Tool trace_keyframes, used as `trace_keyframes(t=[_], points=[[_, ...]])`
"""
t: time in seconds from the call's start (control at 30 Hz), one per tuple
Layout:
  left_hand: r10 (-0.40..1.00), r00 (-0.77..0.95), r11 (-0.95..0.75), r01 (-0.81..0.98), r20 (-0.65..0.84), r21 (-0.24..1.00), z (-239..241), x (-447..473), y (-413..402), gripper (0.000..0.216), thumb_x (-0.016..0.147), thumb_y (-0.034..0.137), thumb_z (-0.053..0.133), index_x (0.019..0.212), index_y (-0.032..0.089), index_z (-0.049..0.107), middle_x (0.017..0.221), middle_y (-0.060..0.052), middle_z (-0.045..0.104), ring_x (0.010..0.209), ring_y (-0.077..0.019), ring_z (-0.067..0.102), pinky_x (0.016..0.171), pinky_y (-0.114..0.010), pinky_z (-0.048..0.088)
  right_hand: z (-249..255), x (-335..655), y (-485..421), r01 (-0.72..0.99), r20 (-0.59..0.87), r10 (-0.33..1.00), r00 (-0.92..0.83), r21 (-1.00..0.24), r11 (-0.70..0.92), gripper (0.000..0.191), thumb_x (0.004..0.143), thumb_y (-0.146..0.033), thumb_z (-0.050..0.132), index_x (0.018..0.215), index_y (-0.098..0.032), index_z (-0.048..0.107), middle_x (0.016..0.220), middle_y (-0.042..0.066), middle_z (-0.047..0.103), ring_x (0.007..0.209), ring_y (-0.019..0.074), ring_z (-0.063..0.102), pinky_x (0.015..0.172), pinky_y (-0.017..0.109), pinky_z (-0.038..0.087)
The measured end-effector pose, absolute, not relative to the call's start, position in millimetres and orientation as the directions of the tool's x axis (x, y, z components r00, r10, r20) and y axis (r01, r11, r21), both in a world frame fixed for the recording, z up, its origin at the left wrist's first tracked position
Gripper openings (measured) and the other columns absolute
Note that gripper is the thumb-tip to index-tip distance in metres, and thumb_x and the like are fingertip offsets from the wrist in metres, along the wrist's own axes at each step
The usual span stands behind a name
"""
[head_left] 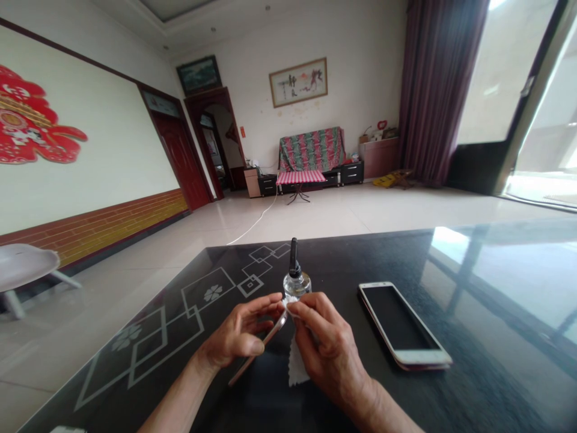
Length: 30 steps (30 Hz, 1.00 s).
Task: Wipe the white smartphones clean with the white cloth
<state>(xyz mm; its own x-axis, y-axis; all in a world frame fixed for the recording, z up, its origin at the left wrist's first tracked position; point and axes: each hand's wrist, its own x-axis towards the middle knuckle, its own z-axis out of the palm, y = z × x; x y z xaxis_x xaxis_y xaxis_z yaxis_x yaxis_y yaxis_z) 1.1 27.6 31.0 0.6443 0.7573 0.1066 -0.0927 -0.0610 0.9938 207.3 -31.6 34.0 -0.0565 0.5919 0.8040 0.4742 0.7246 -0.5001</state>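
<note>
My left hand (243, 334) is closed around a thin rose-gold phone (256, 358), which is tilted and seen almost edge-on. Thumb and fingers grip its sides. Pinched in the fingers of my right hand (327, 340) is a white cleaning cloth (297, 361) with a zigzag edge. Part of the cloth hangs below that hand, and a bunched bit touches the phone's upper end. Just beyond both hands stands a clear bottle (296, 282) with a black pump top, its lower part hidden behind the fingers. The phone's faces are hard to make out from this angle.
A white phone (401, 325) with a dark screen lies face up to the right on the glossy black table (351, 258). At far left stands a white chair (27, 267). A small table with a checked cloth (301, 177) is across the room.
</note>
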Motion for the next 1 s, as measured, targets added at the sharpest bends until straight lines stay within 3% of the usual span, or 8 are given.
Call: trace_keyframes(t=[0.3,0.53,0.7,0.87,1.0], points=[[0.795,0.590,-0.117,-0.078,0.141,0.990,40.3,10.0,20.6,0.075,0.055,0.009,0.063,0.128,0.025,0.054,0.128,-0.005,0.058,0.126,-0.0329,0.043,0.102,-0.044,0.037,39.2,210.1,-34.5,0.453,0.830,0.548,-0.104,-0.451,0.769,0.032,0.084,-0.007,0.048,0.110,-0.021,0.060,0.097,0.007,0.056,0.087,0.0164,0.057,0.075,0.029,0.050],[0.758,0.632,-0.138,-0.086,0.161,0.987,50.5,19.4,5.1,0.079,0.054,0.008,0.063,0.130,0.025,0.052,0.127,-0.005,0.058,0.121,-0.0312,0.046,0.100,-0.043,0.039,39.5,221.5,-26.6,0.497,0.824,0.565,-0.042,-0.473,0.728,0.024,0.088,-0.014,0.047,0.105,-0.022,0.062,0.095,0.007,0.059,0.085,0.0159,0.059,0.074,0.027,0.049],[0.758,0.628,-0.139,-0.108,0.176,0.984,57.6,17.3,-6.5,0.076,0.058,0.015,0.065,0.131,0.022,0.050,0.126,-0.007,0.058,0.115,-0.0299,0.051,0.097,-0.042,0.039,31.1,233.3,-28.8,0.694,0.664,0.741,-0.100,-0.488,0.530,0.021,0.086,-0.017,0.049,0.095,-0.019,0.067,0.086,0.005,0.061,0.076,0.0154,0.061,0.068,0.025,0.047],[0.824,0.548,-0.305,0.211,0.146,0.929,62.4,16.9,-30.2,0.080,0.058,0.017,0.067,0.135,0.022,0.046,0.122,-0.007,0.059,0.116,-0.0285,0.051,0.099,-0.043,0.039,27.6,247.0,-56.0,0.834,0.470,0.879,-0.078,-0.452,0.316,0.018,0.082,-0.017,0.050,0.083,-0.019,0.067,0.073,0.002,0.060,0.065,0.0139,0.060,0.062,0.023,0.042],[0.848,0.473,-0.483,0.508,0.237,0.714,52.6,25.9,-48.5,0.084,0.054,0.020,0.070,0.135,0.020,0.047,0.116,-0.007,0.061,0.106,-0.0271,0.054,0.097,-0.039,0.042,28.4,248.4,-83.9,0.864,0.434,0.897,-0.086,-0.415,0.284,0.017,0.079,-0.015,0.050,0.082,-0.020,0.067,0.077,0.003,0.062,0.069,0.0148,0.062,0.063,0.024,0.042]])
